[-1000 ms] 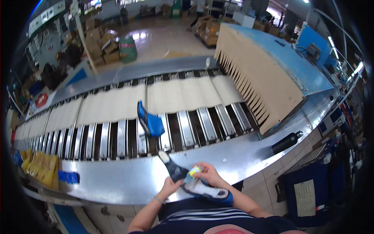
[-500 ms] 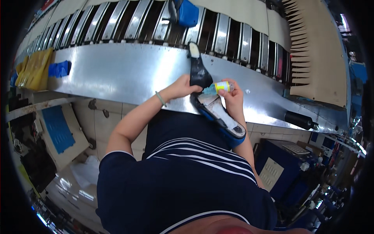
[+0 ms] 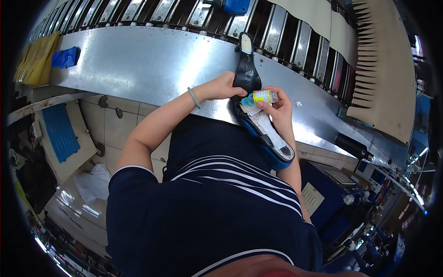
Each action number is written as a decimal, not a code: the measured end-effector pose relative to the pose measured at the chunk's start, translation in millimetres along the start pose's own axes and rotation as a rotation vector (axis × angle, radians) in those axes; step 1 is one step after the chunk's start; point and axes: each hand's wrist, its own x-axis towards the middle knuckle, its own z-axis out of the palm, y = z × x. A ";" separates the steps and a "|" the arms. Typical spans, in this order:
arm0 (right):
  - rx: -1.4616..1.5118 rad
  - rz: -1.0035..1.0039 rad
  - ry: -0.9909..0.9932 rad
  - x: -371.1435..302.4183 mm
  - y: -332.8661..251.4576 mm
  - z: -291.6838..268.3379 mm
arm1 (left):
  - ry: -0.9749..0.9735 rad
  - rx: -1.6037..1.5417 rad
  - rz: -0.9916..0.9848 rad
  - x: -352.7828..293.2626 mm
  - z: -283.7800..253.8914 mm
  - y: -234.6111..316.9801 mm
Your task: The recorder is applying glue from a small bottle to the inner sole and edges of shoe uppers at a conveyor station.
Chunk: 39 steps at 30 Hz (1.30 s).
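My left hand (image 3: 226, 87) is closed on the near end of a long black shoe sole (image 3: 248, 71), its thumb pressed on top. The sole points away from me over the metal bench and has a pale patch at its far end. Near it lies a black sandal on a blue last (image 3: 272, 141), its whitish underside facing up. In my right hand (image 3: 280, 110) is a small clear bottle (image 3: 264, 96) with a yellow and white label and bluish liquid inside. The bottle lies nearly level, its nozzle end between sole and sandal; the exact contact is hidden.
The metal bench (image 3: 138, 51) runs along a roller conveyor (image 3: 159, 14), which carries a blue object (image 3: 236, 5). A small white cap (image 3: 298, 104) and a black cylinder (image 3: 351, 145) lie to the right. Yellow sheets (image 3: 39, 60) and a blue piece (image 3: 64, 57) sit at the left.
The head view has shifted, moving the bench up and tilting it. The bottle shows more fully, its nozzle end pointing left toward the sole. Both hands keep their holds.
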 end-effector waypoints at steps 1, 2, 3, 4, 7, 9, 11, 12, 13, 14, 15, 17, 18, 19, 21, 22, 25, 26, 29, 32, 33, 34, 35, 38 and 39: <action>-0.004 0.010 -0.016 0.6 -0.2 0.6 | 0.006 -0.002 0.012 0.3 0.2 -0.5; -0.010 0.018 -0.023 1.0 0.1 0.7 | 0.013 -0.005 0.024 0.2 0.7 -0.3; -0.016 0.026 -0.030 1.3 0.3 0.6 | 0.008 -0.016 0.033 -0.5 1.0 0.7; -0.022 0.033 -0.035 1.6 -0.3 1.1 | 0.001 -0.026 0.043 -3.0 0.1 6.7; -0.055 0.023 -0.051 2.1 0.1 1.3 | -0.019 -0.037 0.061 -16.5 -4.2 39.9; -0.076 0.007 -0.059 2.6 -0.5 2.4 | -0.027 -0.023 0.056 -19.6 -5.6 47.6; -0.103 -0.013 -0.065 2.9 -0.1 2.2 | -0.036 0.007 0.036 -17.8 -7.5 47.6; -0.120 -0.026 -0.067 3.1 1.1 1.1 | -0.037 -0.003 0.046 -15.1 -7.3 43.3; -0.136 -0.039 -0.069 3.7 1.8 0.6 | -0.037 -0.013 0.055 -11.7 -6.5 37.4; -0.149 -0.045 -0.069 3.5 1.5 0.9 | -0.038 -0.023 0.065 -9.2 -5.8 32.5; -0.162 -0.051 -0.068 2.8 0.8 1.5 | -0.045 -0.037 0.071 -7.3 -5.4 28.5; -0.185 -0.066 -0.067 3.0 1.2 1.1 | -0.059 -0.064 0.084 -5.9 -5.3 27.5; -0.195 -0.074 -0.067 3.3 2.3 0.3 | -0.061 -0.038 0.063 -5.3 -5.9 27.6; -0.206 -0.081 -0.067 3.6 2.7 -0.1 | -0.063 -0.013 0.042 -4.7 -7.1 27.6; -0.223 -0.085 -0.059 2.6 1.6 -0.1 | -0.072 0.013 0.020 -2.8 -8.7 25.9; -0.230 -0.088 -0.059 2.5 1.6 -0.6 | -0.075 0.015 0.018 -0.5 -8.4 22.0; -0.237 -0.119 -0.032 1.7 7.9 -5.1 | -0.083 0.013 0.011 4.1 -7.8 14.6; -0.228 -0.118 -0.036 1.6 7.5 -4.9 | -0.086 0.010 0.010 5.5 -7.6 12.5; -0.199 -0.107 -0.050 1.5 5.2 -3.2 | -0.077 0.009 0.014 10.9 -7.3 5.1; -0.188 -0.090 -0.052 1.6 2.8 -0.3 | -0.104 -0.013 0.017 10.8 -8.0 9.6; -0.201 -0.088 -0.045 1.7 3.1 -0.7 | -0.110 -0.036 0.023 11.5 -7.8 8.8; -0.213 -0.086 -0.041 2.1 3.6 -1.3 | -0.113 -0.059 0.028 12.0 -7.6 7.5; -0.197 -0.082 -0.026 2.1 4.1 -1.9 | -0.117 -0.083 0.034 12.3 -7.6 6.9; -0.157 -0.070 0.010 0.6 5.6 -2.6 | -0.145 -0.101 0.006 11.2 -9.7 11.5; -0.151 -0.067 0.015 0.3 5.6 -2.5 | -0.147 -0.072 -0.018 10.1 -11.2 15.0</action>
